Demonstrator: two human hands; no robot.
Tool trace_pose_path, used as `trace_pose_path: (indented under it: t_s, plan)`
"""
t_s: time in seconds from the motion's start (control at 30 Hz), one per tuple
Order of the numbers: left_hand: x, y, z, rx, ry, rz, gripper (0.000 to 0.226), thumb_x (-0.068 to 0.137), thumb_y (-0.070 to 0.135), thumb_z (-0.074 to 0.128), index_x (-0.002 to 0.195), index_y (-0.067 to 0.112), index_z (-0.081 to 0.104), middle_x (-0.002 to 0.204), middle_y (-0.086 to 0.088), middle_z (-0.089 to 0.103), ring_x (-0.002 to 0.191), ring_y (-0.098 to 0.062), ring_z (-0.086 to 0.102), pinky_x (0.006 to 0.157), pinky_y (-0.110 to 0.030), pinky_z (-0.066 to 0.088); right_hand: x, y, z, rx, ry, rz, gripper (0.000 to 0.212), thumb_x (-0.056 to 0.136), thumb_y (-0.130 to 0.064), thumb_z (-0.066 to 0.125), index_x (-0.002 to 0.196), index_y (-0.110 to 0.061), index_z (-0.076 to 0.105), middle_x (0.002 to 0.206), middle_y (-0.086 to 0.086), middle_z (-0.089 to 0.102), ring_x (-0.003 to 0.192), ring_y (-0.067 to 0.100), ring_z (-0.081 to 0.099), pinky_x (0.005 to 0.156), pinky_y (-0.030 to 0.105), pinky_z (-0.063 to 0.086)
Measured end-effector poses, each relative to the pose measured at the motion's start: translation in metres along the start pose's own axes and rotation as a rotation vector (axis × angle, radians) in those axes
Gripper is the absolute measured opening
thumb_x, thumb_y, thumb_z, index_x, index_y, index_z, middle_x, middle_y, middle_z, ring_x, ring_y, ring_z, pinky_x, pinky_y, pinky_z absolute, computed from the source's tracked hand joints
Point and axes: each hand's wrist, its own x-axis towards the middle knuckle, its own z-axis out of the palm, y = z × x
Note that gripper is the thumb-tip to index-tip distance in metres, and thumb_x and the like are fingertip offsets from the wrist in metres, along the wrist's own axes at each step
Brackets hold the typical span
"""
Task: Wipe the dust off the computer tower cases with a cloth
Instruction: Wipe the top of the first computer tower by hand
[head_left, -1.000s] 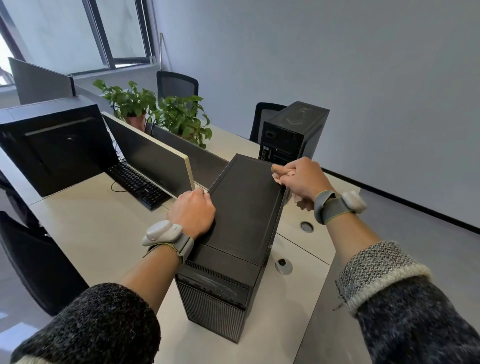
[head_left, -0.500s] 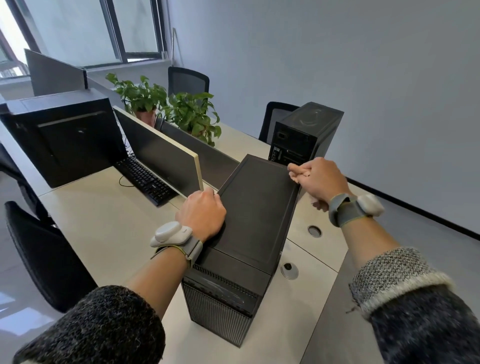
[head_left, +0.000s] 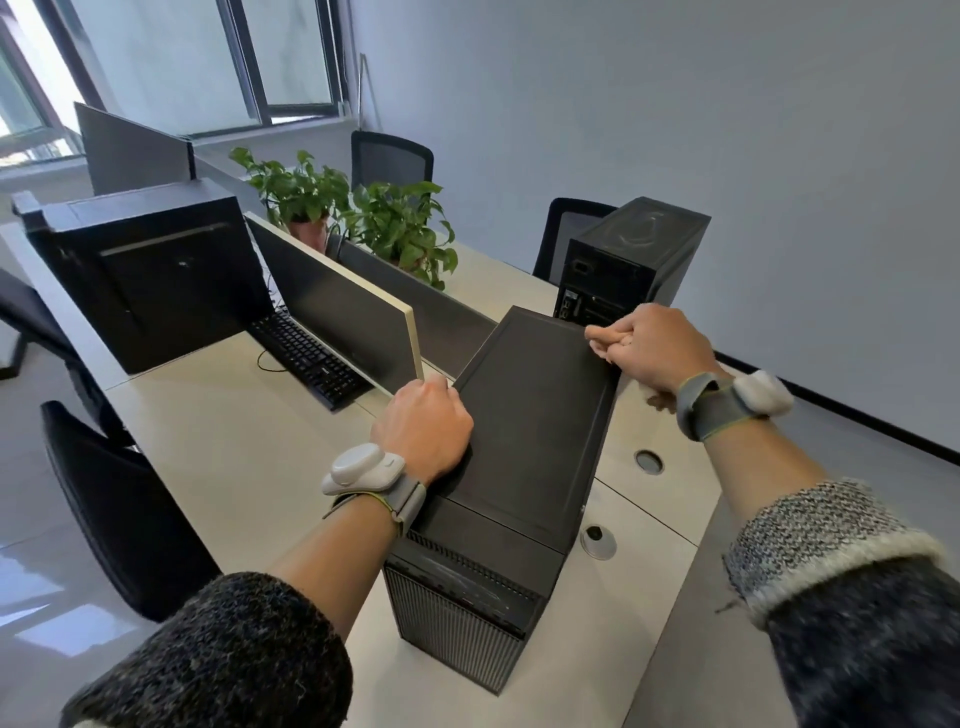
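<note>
A black computer tower case (head_left: 530, 415) stands upright on the pale desk (head_left: 234, 441) in front of me. My left hand (head_left: 423, 423) curls over its left top edge and grips it. My right hand (head_left: 654, 348) is a closed fist at the far right corner of the case's top panel, with a small pale pink cloth (head_left: 598, 340) bunched in its fingers and pressed on the edge. A second black tower (head_left: 634, 249) stands behind, at the desk's far end. A third black case (head_left: 145, 270) sits at the far left.
A monitor (head_left: 337, 306) and black keyboard (head_left: 306, 358) lie left of the central case. Potted plants (head_left: 395, 223) stand behind a divider. Black chairs (head_left: 119, 499) line the left side. Round cable holes (head_left: 649, 461) mark the desk on the right.
Both hands hold nearly the same spots on the case. My view has shifted slightly, so the scene sits a little further right.
</note>
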Motion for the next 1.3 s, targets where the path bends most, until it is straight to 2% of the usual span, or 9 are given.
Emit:
trace_pose_path:
  t_s: [0.17, 0.37, 0.57, 0.67, 0.77, 0.93, 1.07, 1.2, 1.3]
  plan:
    - [-0.003, 0.004, -0.004, 0.017, -0.025, 0.044, 0.031, 0.11, 0.026, 0.032, 0.107, 0.012, 0.059, 0.106, -0.005, 0.059, 0.103, -0.026, 0.057, 0.083, -0.038, 0.045, 0.019, -0.032, 0.022, -0.071, 0.069, -0.002, 0.027, 0.101, -0.038, 0.059, 0.097, -0.025, 0.082, 0.102, 0.002, 0.067, 0.089, 0.029, 0.066, 0.075, 0.038, 0.054]
    - [0.0, -0.001, 0.0, -0.028, -0.009, -0.005, 0.034, 0.108, 0.033, 0.033, 0.102, 0.014, 0.06, 0.109, -0.009, 0.063, 0.104, -0.032, 0.06, 0.089, -0.043, 0.05, 0.0, -0.017, 0.012, 0.049, -0.074, -0.086, 0.019, 0.097, -0.04, 0.067, 0.105, -0.035, 0.084, 0.087, -0.023, 0.063, 0.092, 0.014, 0.063, 0.083, 0.039, 0.056]
    - [-0.001, 0.001, -0.002, -0.021, -0.008, 0.004, 0.033, 0.108, 0.03, 0.033, 0.105, 0.011, 0.06, 0.11, -0.01, 0.063, 0.106, -0.032, 0.059, 0.085, -0.04, 0.047, 0.022, -0.031, 0.016, -0.111, 0.066, 0.008, 0.025, 0.099, -0.035, 0.06, 0.091, -0.02, 0.079, 0.101, 0.004, 0.07, 0.085, 0.029, 0.064, 0.077, 0.041, 0.057]
    - [-0.001, -0.002, -0.002, -0.036, -0.016, 0.002, 0.033, 0.108, 0.03, 0.033, 0.102, 0.011, 0.06, 0.109, -0.01, 0.062, 0.106, -0.033, 0.058, 0.085, -0.04, 0.046, 0.007, -0.036, 0.022, 0.002, -0.041, -0.105, 0.023, 0.094, -0.035, 0.061, 0.1, -0.033, 0.083, 0.094, -0.014, 0.068, 0.09, 0.022, 0.067, 0.081, 0.042, 0.06]
    - [-0.001, -0.002, -0.002, -0.032, -0.001, -0.001, 0.033, 0.108, 0.031, 0.033, 0.101, 0.011, 0.059, 0.109, -0.01, 0.062, 0.103, -0.031, 0.058, 0.082, -0.038, 0.043, -0.003, -0.017, 0.008, -0.032, -0.054, -0.086, 0.017, 0.098, -0.043, 0.066, 0.1, -0.04, 0.082, 0.079, -0.019, 0.061, 0.073, 0.014, 0.062, 0.067, 0.032, 0.051]
    - [-0.002, 0.002, -0.003, -0.052, -0.011, 0.004, 0.027, 0.107, 0.026, 0.034, 0.095, 0.014, 0.055, 0.101, -0.005, 0.056, 0.104, -0.031, 0.058, 0.081, -0.036, 0.041, 0.018, -0.019, 0.018, -0.23, 0.113, -0.012, 0.025, 0.101, -0.027, 0.059, 0.113, -0.034, 0.08, 0.103, 0.001, 0.056, 0.094, 0.034, 0.064, 0.073, 0.039, 0.046]
    - [-0.002, -0.001, -0.003, -0.069, -0.03, -0.008, 0.029, 0.107, 0.028, 0.035, 0.098, 0.014, 0.059, 0.108, -0.007, 0.061, 0.105, -0.031, 0.058, 0.081, -0.037, 0.041, 0.0, -0.03, 0.026, -0.045, 0.013, -0.14, 0.039, 0.102, -0.025, 0.055, 0.122, -0.052, 0.074, 0.103, -0.008, 0.052, 0.099, 0.026, 0.061, 0.083, 0.041, 0.052]
    - [-0.002, -0.001, -0.002, -0.068, -0.023, -0.004, 0.03, 0.107, 0.03, 0.036, 0.097, 0.015, 0.06, 0.109, -0.008, 0.063, 0.106, -0.032, 0.059, 0.081, -0.036, 0.04, -0.017, 0.001, 0.009, -0.032, 0.019, -0.125, 0.036, 0.099, -0.025, 0.058, 0.115, -0.05, 0.078, 0.094, -0.024, 0.061, 0.092, 0.017, 0.06, 0.078, 0.038, 0.055]
    - [-0.003, 0.003, -0.005, -0.071, -0.021, -0.008, 0.029, 0.106, 0.027, 0.036, 0.095, 0.015, 0.059, 0.109, -0.009, 0.063, 0.107, -0.034, 0.059, 0.083, -0.039, 0.045, -0.003, 0.008, 0.004, -0.144, 0.107, 0.002, 0.03, 0.097, -0.021, 0.059, 0.106, -0.037, 0.083, 0.105, -0.001, 0.069, 0.086, 0.029, 0.064, 0.072, 0.038, 0.053]
